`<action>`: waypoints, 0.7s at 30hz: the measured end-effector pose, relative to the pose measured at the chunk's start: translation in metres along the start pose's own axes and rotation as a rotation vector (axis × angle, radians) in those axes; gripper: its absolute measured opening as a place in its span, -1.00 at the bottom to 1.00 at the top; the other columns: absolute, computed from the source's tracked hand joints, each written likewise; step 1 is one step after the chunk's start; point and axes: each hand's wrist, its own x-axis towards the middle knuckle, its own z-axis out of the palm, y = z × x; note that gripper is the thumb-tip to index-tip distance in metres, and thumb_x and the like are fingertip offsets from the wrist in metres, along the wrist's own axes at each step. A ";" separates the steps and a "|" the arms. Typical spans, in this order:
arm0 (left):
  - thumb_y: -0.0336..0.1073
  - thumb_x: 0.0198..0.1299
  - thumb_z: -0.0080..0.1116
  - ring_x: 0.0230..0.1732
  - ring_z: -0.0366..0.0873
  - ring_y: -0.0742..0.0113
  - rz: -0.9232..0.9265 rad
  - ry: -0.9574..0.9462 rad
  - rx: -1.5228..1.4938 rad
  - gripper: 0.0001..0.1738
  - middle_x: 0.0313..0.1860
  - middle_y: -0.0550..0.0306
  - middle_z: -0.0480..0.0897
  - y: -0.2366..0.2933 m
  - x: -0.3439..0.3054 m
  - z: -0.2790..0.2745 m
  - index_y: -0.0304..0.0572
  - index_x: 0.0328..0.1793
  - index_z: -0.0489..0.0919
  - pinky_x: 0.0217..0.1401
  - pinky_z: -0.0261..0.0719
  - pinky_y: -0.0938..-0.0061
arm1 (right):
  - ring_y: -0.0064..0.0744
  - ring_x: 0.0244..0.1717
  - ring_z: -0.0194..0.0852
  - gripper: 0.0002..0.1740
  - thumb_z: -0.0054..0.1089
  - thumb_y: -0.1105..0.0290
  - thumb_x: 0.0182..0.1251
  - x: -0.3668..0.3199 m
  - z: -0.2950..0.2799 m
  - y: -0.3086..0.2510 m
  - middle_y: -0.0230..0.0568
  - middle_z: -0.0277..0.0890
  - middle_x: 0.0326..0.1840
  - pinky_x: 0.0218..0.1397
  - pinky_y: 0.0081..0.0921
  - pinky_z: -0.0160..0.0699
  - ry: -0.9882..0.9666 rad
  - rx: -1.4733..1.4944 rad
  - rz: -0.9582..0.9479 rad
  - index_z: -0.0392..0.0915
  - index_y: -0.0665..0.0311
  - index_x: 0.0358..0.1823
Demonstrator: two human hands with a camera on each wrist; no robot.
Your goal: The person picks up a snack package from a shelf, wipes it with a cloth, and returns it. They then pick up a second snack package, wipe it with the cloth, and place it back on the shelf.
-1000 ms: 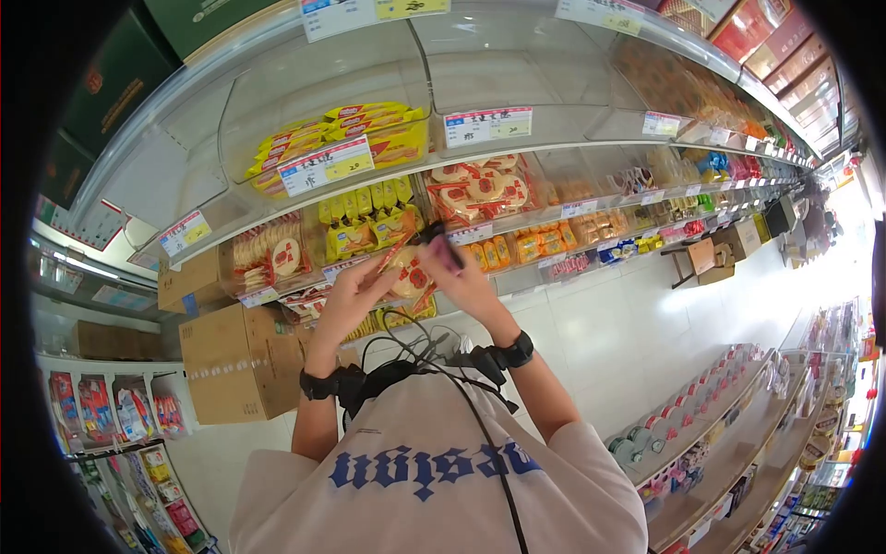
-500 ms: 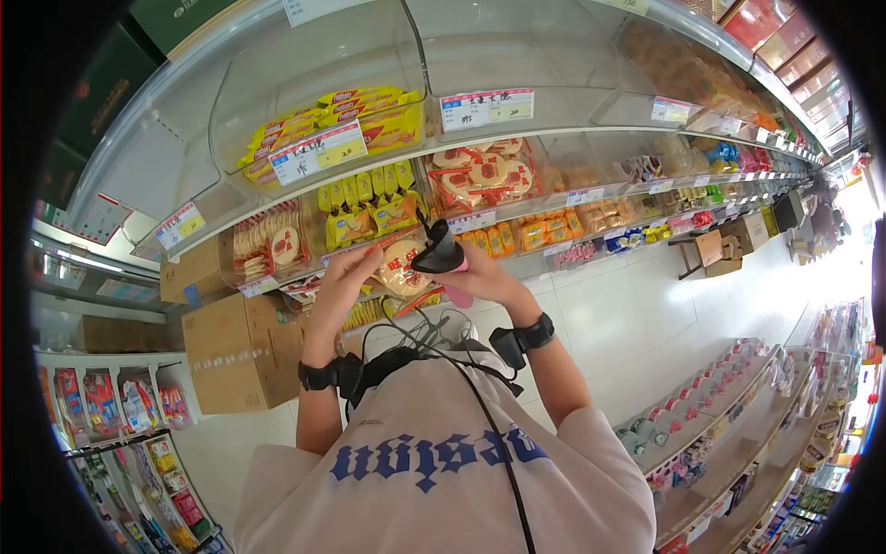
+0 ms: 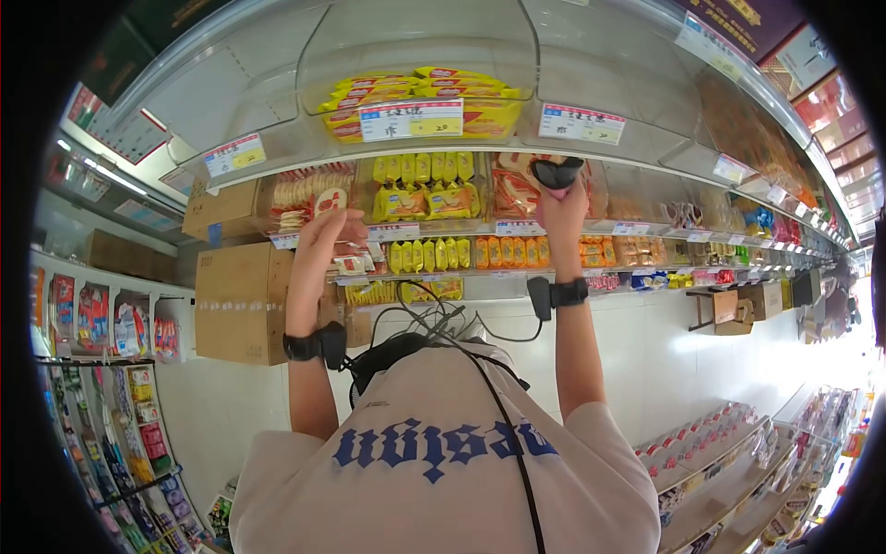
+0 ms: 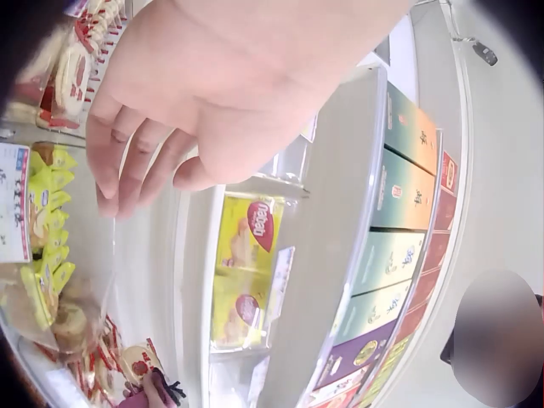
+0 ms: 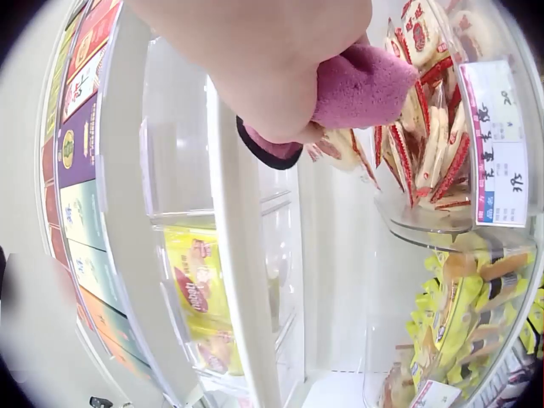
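Observation:
My right hand grips a pink, spongy thing with a black end, reaching over the bin of wrapped round rice crackers. One wrapped rice cracker shows just beyond those fingers in the right wrist view; whether the hand holds it I cannot tell. Raised before the shelf, my left hand has loosely bent fingers and nothing in them. Close to it are another rice cracker bin and yellow snack packs.
Above runs a clear-fronted shelf with yellow packets and price cards. Cardboard boxes stand at the left. Cables hang before the shirt. Another shelf row stands at the lower right.
My hands have moved apart. The left let go of the wrapped rice cracker they held between them; the right went up and right to the bin with the pink and black thing.

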 end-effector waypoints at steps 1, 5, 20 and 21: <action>-0.05 0.53 0.02 -0.18 0.69 0.43 0.004 0.045 -0.009 -0.58 -0.14 0.11 0.74 -0.006 0.006 -0.008 -0.28 0.14 0.64 -0.10 0.60 0.55 | 0.09 -0.14 0.72 -0.56 0.42 0.37 0.14 0.007 0.007 0.005 0.18 0.68 -0.25 -0.10 -0.19 0.63 -0.035 -0.094 -0.046 0.52 0.49 -0.02; -0.14 0.49 0.08 -0.19 0.68 0.43 0.045 0.238 -0.015 -0.66 -0.16 0.14 0.74 -0.030 0.031 -0.034 -0.26 0.08 0.67 -0.05 0.59 0.54 | 0.26 -0.06 0.63 -0.50 0.44 0.37 0.11 0.022 0.032 0.013 0.21 0.65 -0.17 -0.04 -0.16 0.59 -0.074 -0.059 -0.047 0.50 0.47 0.04; -0.15 0.12 0.47 0.00 0.68 0.05 0.170 0.378 0.531 -0.36 -0.01 -0.23 0.68 -0.110 0.094 -0.079 -0.47 0.20 0.56 0.01 0.64 0.27 | -0.53 -0.16 0.56 -0.64 0.22 0.18 0.52 -0.054 -0.036 -0.023 -0.25 0.61 -0.04 -0.03 -0.53 0.51 0.100 0.719 0.449 0.56 0.34 0.09; -0.13 0.10 0.49 0.01 0.68 0.00 0.131 0.374 0.548 -0.33 -0.01 -0.27 0.68 -0.103 0.094 -0.076 -0.49 0.21 0.55 0.00 0.64 0.25 | -0.51 -0.21 0.57 -0.64 0.21 0.17 0.53 -0.054 -0.036 -0.030 -0.25 0.61 -0.06 -0.08 -0.54 0.52 0.080 0.809 0.504 0.55 0.33 0.08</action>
